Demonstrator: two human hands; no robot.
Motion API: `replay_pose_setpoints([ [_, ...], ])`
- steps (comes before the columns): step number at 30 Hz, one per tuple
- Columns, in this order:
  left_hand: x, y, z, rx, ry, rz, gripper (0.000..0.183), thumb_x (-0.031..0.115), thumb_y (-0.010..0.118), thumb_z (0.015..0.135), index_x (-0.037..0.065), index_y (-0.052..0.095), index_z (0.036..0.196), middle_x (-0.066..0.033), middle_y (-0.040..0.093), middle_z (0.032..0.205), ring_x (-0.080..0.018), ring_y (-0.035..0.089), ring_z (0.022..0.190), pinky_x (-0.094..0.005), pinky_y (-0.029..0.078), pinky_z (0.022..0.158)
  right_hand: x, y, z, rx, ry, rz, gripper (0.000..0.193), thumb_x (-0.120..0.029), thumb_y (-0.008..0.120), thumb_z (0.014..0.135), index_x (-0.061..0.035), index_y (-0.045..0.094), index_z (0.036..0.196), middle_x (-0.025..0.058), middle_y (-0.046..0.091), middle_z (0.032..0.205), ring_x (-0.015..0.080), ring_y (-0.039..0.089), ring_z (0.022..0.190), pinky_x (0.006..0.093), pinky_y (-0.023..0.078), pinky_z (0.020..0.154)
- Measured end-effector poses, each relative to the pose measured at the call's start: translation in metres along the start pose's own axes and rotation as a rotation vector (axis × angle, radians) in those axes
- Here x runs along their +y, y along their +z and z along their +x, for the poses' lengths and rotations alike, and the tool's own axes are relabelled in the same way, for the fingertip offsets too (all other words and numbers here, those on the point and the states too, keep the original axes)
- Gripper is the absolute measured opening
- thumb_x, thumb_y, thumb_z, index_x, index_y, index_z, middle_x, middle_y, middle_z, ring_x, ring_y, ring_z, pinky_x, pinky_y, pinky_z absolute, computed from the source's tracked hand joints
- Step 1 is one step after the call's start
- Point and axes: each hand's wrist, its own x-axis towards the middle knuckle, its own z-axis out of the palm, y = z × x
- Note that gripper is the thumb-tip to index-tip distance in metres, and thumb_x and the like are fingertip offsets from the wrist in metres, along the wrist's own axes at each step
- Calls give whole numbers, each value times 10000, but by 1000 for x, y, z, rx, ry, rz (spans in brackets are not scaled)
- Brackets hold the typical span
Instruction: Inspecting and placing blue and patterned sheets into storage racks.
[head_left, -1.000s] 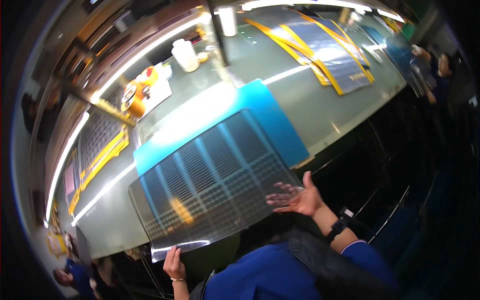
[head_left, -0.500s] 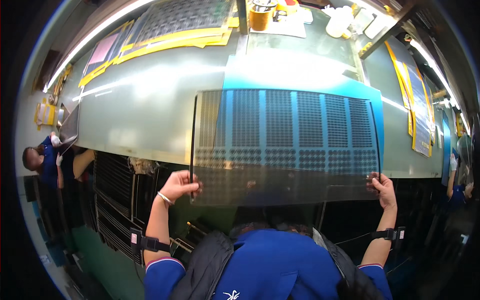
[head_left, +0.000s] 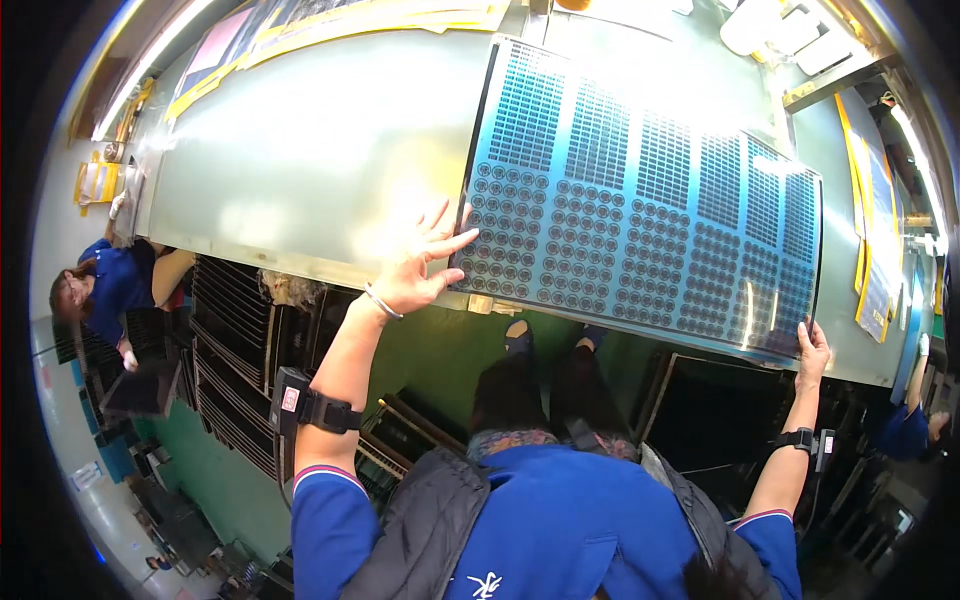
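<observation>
- Right hand: at near right corner of the large rectangular glossy sheet with dark printed rows and blue showing through; fingers bent close together at the rim, forearm slanting outward; underside hidden, cannot tell whether clamped on the corner
- Best practice here (judgement): let this hand steady the corner lightly, fingertips at the border and off the printed circles
- Left hand: reaches higher, forearm leaning inward, silver metal bangle at wrist; fingers fanned apart at the sheet's left edge, not closed around it
- Judgement: broad fingertip contact suits small pushes along this edge; matching effort on both sides should limit flexing and twist
- Sheet position: over the pale grey-green flat bench, skewed, right end nearer the person, near edge by the bench front; full contact below unreadable
- Farther off: white plastic bottle beyond the far edge; judgement: watch that clearance if sliding outward
</observation>
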Motion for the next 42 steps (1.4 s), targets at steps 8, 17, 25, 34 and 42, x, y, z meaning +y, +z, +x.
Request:
replay_pose_setpoints([
  [8, -3, -4, -3, -117, -49, 121, 673, 42, 652, 740, 199, 445, 1362, -61, 222, 1511, -262, 57, 1422, -476, -10, 1126, 3, 1, -7, -6, 3, 17, 343, -83, 657, 852, -16, 591, 1183, 10, 615, 1056, 74, 557, 936, 210, 422, 852],
  [17, -3, -3, 0, -124, -54, 102, 699, -8, 612, 741, 202, 420, 1379, -73, 179, 1522, -262, 35, 1424, -447, -25, 1131, 5, -2, -6, -20, 28, 20, 338, -94, 668, 847, -17, 602, 1170, -1, 613, 1044, 61, 551, 919, 204, 421, 834],
  [25, -8, -5, -4, -98, 2, 180, 721, 3, 643, 703, 199, 440, 1366, -81, 229, 1507, -286, 87, 1418, -440, 34, 1135, 10, -1, -7, -26, 9, 25, 336, -86, 674, 840, -11, 606, 1161, 0, 616, 1040, 72, 556, 934, 210, 417, 847],
  [34, 2, -8, 4, -137, -46, 264, 711, 35, 630, 712, 199, 429, 1374, -86, 218, 1511, -301, 89, 1416, -475, 75, 1126, -9, -1, -8, -112, 52, 76, 374, -76, 709, 774, -1, 596, 1123, 37, 601, 1052, 127, 555, 966, 269, 422, 875],
  [42, 10, -5, 1, -149, -74, 460, 678, 97, 681, 654, 103, 496, 1306, -156, 320, 1456, -383, 174, 1382, -494, 134, 1113, -109, 38, 89, -404, 79, 273, 753, -157, 690, 818, -132, 256, 1433, 95, 584, 1126, 145, 562, 954, 261, 466, 798],
])
